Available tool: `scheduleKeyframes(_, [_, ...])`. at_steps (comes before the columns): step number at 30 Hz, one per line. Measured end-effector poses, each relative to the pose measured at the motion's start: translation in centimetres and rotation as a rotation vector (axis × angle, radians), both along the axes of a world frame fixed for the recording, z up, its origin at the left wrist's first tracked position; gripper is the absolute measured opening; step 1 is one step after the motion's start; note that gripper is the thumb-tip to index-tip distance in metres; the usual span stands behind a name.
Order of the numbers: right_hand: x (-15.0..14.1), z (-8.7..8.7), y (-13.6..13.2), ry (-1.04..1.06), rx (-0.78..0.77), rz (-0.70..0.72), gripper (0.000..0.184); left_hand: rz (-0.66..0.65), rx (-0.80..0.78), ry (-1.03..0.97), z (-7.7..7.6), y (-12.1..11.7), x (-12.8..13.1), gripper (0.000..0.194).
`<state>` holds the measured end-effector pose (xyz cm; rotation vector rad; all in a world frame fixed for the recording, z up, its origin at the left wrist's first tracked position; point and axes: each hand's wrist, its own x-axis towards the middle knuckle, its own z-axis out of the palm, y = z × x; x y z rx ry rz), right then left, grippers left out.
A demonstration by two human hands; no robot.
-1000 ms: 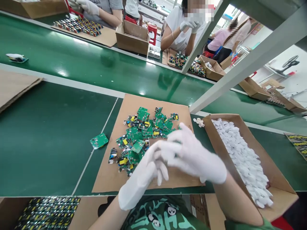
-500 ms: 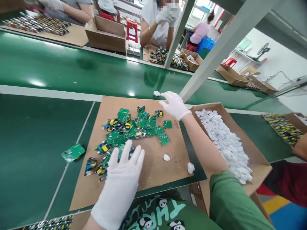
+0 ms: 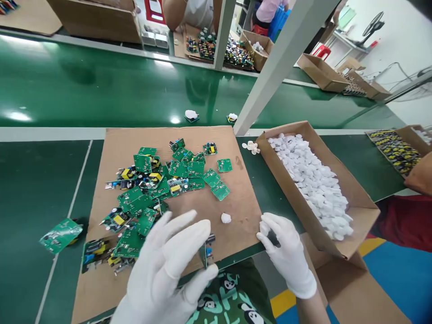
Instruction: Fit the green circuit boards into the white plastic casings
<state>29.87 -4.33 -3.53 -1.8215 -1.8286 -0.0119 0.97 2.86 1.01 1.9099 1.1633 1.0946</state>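
Green circuit board with mounted components (image 3: 208, 252), lower centre, is held edgewise by the white-gloved left hand (image 3: 165, 270), likely light, stiff, fragile, best gripped by bare edges; white-gloved right hand (image 3: 286, 254), lower right, fingertips narrow, contents unclear.

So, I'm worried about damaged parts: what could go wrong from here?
The circuit board in the left hand might slip, as it appears near the table edge. Boards overlapping in the pile could scratch each other. The loose white piece on the cardboard might get knocked away.
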Motion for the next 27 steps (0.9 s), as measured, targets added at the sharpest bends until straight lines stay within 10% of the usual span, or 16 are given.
scheduleKeyframes(9, [-4.6, 4.3, 3.9, 1.117, -0.332, 0.224, 0.031, 0.130, -0.874, -0.856, -1.7, -1.1, 3.2, 0.037])
scheduleKeyframes(18, [-6.2, 3.2, 6.2, 1.016, -0.182, 0.582, 0.015, 0.147, -0.972, -1.041, -0.9, -0.5, 3.1, 0.037])
scheduleKeyframes(27, [-7.6, 4.4, 6.4, 0.985, -0.176, 0.400, 0.012, 0.167, -0.916, -0.947, -1.5, -0.9, 3.3, 0.034])
